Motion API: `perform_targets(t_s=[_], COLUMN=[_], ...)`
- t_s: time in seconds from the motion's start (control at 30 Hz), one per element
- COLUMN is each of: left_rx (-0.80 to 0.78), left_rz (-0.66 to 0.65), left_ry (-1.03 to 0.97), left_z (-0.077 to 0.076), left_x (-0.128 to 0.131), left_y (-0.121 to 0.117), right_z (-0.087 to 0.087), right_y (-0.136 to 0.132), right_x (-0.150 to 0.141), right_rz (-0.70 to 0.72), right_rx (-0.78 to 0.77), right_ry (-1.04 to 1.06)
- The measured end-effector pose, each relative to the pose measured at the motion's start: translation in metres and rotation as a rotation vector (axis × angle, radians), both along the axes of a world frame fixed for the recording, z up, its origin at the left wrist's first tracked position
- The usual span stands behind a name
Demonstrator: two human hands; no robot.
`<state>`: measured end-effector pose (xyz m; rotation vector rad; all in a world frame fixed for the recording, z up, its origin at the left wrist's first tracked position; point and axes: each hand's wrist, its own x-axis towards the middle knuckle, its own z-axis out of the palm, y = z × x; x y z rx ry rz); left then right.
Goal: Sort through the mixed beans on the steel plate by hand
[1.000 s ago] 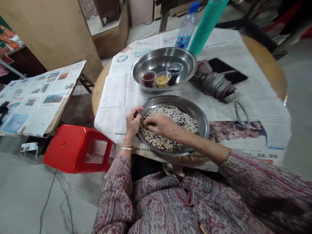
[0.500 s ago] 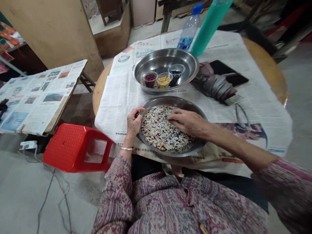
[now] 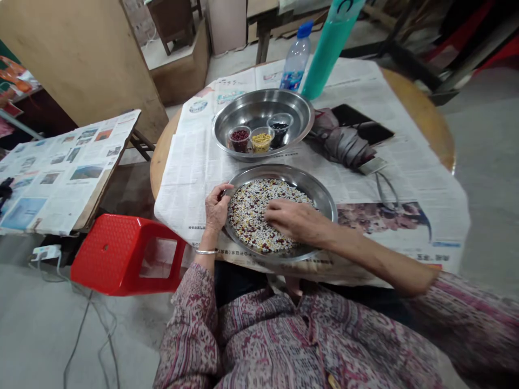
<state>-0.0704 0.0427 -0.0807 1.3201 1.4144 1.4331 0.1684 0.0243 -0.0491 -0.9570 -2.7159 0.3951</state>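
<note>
A steel pan [image 3: 325, 190] lies on the newspaper-covered round table right in front of me, filled with mixed beans and grains [image 3: 249, 210]. My left hand [image 3: 214, 209] is closed on the pan's left rim. My right hand [image 3: 295, 220] rests on the mix near the middle, fingers bunched together with tips down among the beans; what they pinch is hidden. Behind it a second steel pan [image 3: 247, 111] holds three small clear cups: red beans [image 3: 239, 137], yellow beans [image 3: 261, 141] and black beans [image 3: 279, 129].
A water bottle [image 3: 296, 58] and a teal bottle [image 3: 325, 51] stand beyond the far pan. A folded grey umbrella [image 3: 344, 145] and a dark flat device [image 3: 363, 123] lie to the right. A red stool [image 3: 121, 254] and a newspaper-covered side table [image 3: 60, 167] are on the left; cables trail on the floor.
My right hand swept from the pan's left part to its upper right, then came back toward the middle. The left hand stayed on the rim. The view shifted slightly.
</note>
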Motion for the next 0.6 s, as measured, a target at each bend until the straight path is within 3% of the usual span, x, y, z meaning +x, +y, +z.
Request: perform_targets(t_s=[0.13, 0.27, 0.33, 0.47, 0.6], left_rx=[0.017, 0.018, 0.019, 0.033, 0.036], left_rz=[0.001, 0.001, 0.001, -0.001, -0.004], left_ry=[-0.017, -0.017, -0.006, -0.002, -0.004], left_z=[-0.001, 0.0, 0.0, -0.001, 0.0], left_x=[0.0, 0.0, 0.0, 0.001, 0.001], left_y=[0.0, 0.0, 0.0, 0.0, -0.001], right_z=[-0.005, -0.004, -0.001, 0.004, 0.001], right_y=[0.028, 0.04, 0.034, 0.002, -0.021], right_x=[0.026, 0.007, -0.014, -0.046, -0.036], right_rz=[-0.286, -0.421, -0.367, -0.053, 0.175], right_rx=[-0.006, -0.011, -0.019, -0.001, 0.04], right_ry=[0.054, 0.096, 0.093, 0.143, 0.104])
